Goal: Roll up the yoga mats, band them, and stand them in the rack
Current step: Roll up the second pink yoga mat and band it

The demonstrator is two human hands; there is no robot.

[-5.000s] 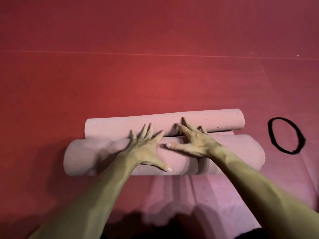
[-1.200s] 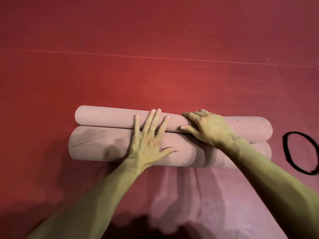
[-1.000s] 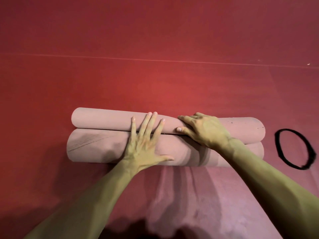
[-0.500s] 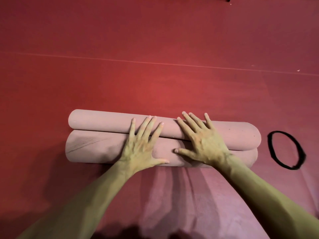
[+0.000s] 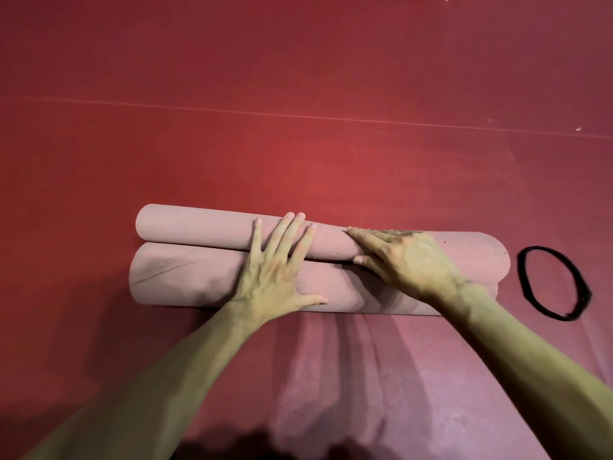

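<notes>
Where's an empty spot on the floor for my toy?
The red floor beyond the far roll is bare, also left of both rolls. Crowded: left hand and right hand on the rolls, black band just right of them.

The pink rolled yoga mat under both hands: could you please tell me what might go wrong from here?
The far pink foam roll does not line up with the near pink foam roll, so the bundle may finish uneven. The flat left hand and the gripping right hand sit mid-length, so the outer ends could loosen. The black elastic band lies apart to the right; fetching it likely frees one hand.
</notes>
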